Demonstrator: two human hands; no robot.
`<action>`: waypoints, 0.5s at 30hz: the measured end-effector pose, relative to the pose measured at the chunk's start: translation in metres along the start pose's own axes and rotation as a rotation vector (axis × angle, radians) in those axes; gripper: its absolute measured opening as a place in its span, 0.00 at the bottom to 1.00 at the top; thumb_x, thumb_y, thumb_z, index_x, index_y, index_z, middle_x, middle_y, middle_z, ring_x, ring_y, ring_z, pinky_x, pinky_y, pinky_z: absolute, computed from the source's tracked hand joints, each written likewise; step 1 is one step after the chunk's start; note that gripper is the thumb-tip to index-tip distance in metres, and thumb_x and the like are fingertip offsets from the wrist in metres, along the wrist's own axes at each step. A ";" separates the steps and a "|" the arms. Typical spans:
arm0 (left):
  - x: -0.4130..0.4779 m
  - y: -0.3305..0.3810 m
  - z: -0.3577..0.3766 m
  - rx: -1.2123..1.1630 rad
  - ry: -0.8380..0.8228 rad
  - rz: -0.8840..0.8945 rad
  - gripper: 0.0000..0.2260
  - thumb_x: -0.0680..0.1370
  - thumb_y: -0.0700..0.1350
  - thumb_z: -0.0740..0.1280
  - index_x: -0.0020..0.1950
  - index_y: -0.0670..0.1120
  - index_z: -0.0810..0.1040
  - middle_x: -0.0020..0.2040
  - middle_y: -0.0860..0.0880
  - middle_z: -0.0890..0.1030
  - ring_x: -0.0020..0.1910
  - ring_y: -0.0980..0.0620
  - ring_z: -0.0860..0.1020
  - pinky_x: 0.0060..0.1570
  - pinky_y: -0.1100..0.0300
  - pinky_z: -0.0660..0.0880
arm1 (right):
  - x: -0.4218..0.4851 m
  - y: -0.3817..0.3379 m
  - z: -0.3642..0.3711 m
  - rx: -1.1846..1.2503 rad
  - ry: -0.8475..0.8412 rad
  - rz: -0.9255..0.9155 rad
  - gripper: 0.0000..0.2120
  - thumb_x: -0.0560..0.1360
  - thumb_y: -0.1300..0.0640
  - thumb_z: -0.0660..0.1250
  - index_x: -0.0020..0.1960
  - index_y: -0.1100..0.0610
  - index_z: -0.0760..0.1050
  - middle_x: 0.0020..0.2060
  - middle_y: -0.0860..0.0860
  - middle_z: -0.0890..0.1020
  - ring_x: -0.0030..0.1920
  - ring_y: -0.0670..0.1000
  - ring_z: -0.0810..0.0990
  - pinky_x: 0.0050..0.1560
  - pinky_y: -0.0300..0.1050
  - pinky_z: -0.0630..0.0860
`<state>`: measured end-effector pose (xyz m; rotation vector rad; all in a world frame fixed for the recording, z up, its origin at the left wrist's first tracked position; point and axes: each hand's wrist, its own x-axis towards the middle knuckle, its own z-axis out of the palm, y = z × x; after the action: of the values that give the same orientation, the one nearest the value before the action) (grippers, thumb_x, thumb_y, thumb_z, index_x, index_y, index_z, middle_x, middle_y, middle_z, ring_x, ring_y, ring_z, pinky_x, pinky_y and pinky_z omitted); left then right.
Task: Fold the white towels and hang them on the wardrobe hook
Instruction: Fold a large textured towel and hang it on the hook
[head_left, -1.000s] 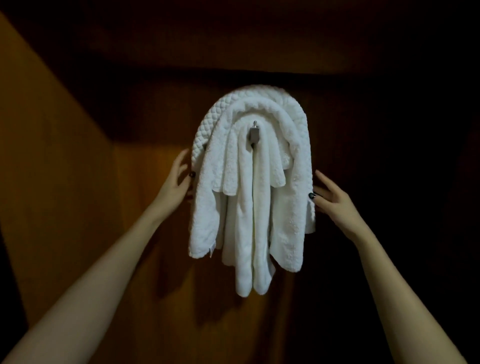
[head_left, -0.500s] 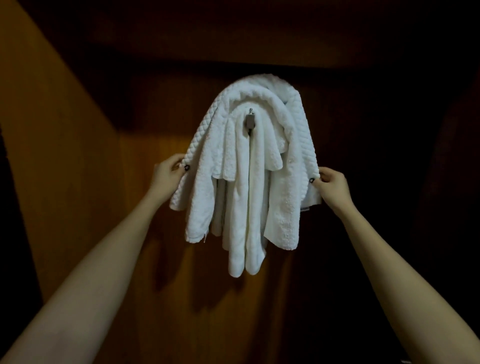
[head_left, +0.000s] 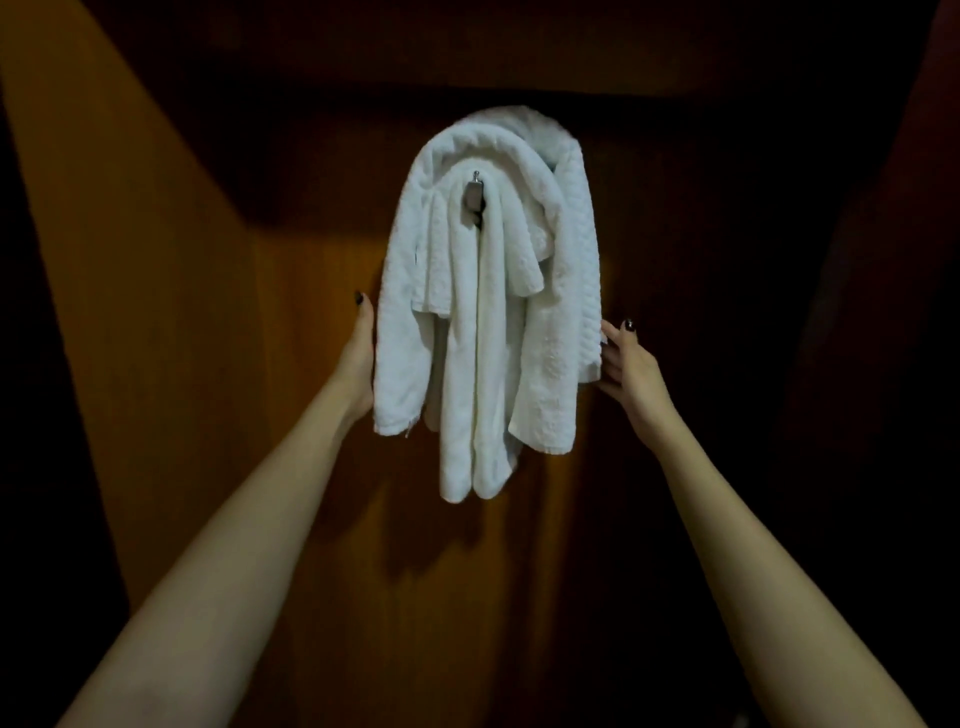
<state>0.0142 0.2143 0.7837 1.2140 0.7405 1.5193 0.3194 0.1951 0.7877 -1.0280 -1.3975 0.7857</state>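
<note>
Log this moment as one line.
towels: draped over hook, hanging | left hand: open, against towels' left edge | right hand: open, at right edge | wardrobe: dark wood behind

The white terry towels (head_left: 488, 322) draped in layers over the small metal wardrobe hook (head_left: 474, 193) block the middle of the brown wooden back panel (head_left: 311, 395); bare panel lies open beneath their hanging ends, while the slanted wooden side wall (head_left: 130, 312) closes the left

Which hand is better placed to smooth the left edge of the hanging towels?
Left. The left hand lies flat along that edge of the towels; the right hand touches the opposite side.
</note>
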 end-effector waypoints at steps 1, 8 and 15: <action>-0.005 0.003 0.002 -0.005 -0.030 0.015 0.30 0.76 0.70 0.49 0.66 0.54 0.74 0.64 0.49 0.78 0.62 0.50 0.77 0.61 0.51 0.73 | -0.008 -0.001 0.001 0.002 0.000 -0.001 0.13 0.82 0.40 0.51 0.57 0.39 0.73 0.45 0.33 0.81 0.48 0.34 0.80 0.44 0.32 0.75; -0.075 -0.012 0.014 0.501 0.110 0.267 0.25 0.79 0.52 0.63 0.74 0.48 0.62 0.71 0.49 0.69 0.66 0.55 0.70 0.62 0.60 0.69 | -0.078 -0.005 0.033 -0.123 -0.053 -0.066 0.16 0.83 0.46 0.56 0.61 0.55 0.75 0.52 0.42 0.79 0.54 0.41 0.77 0.55 0.39 0.72; -0.232 -0.060 -0.055 1.314 0.030 0.196 0.29 0.78 0.58 0.62 0.76 0.53 0.57 0.76 0.50 0.60 0.75 0.48 0.57 0.73 0.49 0.57 | -0.235 0.034 0.121 -0.542 -0.239 -0.040 0.28 0.81 0.51 0.63 0.76 0.59 0.60 0.73 0.58 0.67 0.74 0.56 0.64 0.72 0.49 0.62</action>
<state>-0.0220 0.0196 0.6382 2.2313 1.8105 1.1150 0.1903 0.0067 0.6510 -1.3427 -1.8912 0.5172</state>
